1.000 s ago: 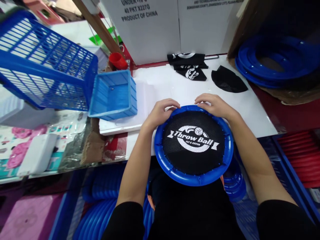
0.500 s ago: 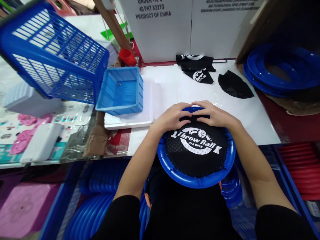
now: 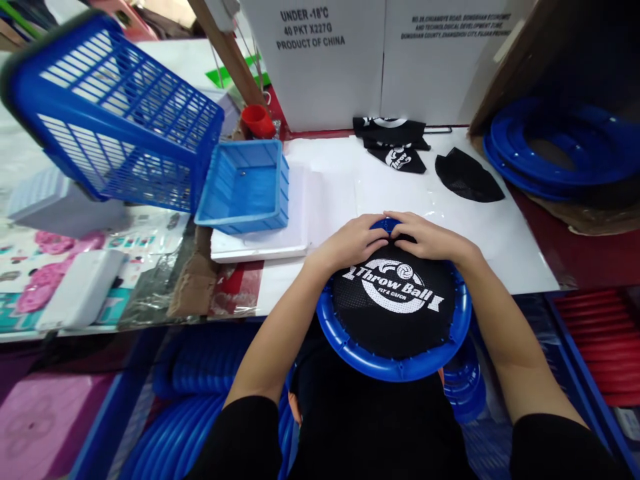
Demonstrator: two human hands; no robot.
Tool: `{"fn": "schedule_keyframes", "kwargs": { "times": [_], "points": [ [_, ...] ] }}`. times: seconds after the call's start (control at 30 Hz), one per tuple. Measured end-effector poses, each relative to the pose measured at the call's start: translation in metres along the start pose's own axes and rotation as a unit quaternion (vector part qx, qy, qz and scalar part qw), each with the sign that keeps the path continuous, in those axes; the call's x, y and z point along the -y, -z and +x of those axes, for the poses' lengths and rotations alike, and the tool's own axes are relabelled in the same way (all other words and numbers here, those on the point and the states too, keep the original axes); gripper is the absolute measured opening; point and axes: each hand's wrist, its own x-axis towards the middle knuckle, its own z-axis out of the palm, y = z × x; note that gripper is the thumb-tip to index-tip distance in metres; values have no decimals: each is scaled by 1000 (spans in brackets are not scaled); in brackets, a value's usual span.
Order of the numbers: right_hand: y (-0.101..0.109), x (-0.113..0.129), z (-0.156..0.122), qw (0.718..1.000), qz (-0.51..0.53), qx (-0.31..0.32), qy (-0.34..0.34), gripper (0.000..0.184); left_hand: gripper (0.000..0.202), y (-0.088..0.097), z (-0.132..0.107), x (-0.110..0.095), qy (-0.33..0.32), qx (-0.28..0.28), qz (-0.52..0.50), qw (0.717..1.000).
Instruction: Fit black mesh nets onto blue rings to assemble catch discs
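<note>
A round throw-ball disc (image 3: 385, 317), with a blue plastic rim and black mesh printed "Throw Ball", overlaps the near edge of the table in front of my body. At its far rim, my left hand (image 3: 356, 240) is closed with the fingers bent over the edge and mesh. My right hand (image 3: 425, 237) grips the same rim from the other side, its fingertips close to those of the left. The thumbs press toward the mesh, and the rim under both palms is hidden. Beyond the disc lie a loose black mesh piece (image 3: 467, 175) and several printed black pieces (image 3: 397, 159).
A light blue bin (image 3: 243, 187) stands left on a white slab, beside a tilted blue basket (image 3: 135, 113). Blue rings (image 3: 560, 150) are stacked at the right. White cartons (image 3: 320, 73) wall off the back. Blue rings and red rings (image 3: 595, 333) sit below the table.
Both hands have curled their fingers more closely over the far rim, where they were more spread before. The view has tilted slightly, and the disc stays nearly in place.
</note>
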Motion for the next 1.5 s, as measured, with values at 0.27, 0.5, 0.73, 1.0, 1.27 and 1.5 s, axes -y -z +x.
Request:
{"fn": "schedule_keyframes", "kwargs": {
  "times": [0.27,0.5,0.73,1.0,1.27,1.5],
  "points": [
    [0,7,6,995,79,-64,-15,6,13,1,1,-2,30,-30,-44,998],
    [-3,9,12,983,119,-129,-52,17,12,2,9,1,90,-95,-104,986],
    [-5,-2,22,982,113,-136,-65,18,19,0,17,9,177,-84,-163,967],
    [5,-26,33,985,147,-51,-72,19,15,3,24,19,211,-76,-230,947],
    [8,-32,37,995,98,-28,-20,16,39,3,27,22,211,-114,-213,947],
    [11,-27,35,996,74,-38,-35,13,14,2,27,16,161,-92,-178,966]
  ]
}}
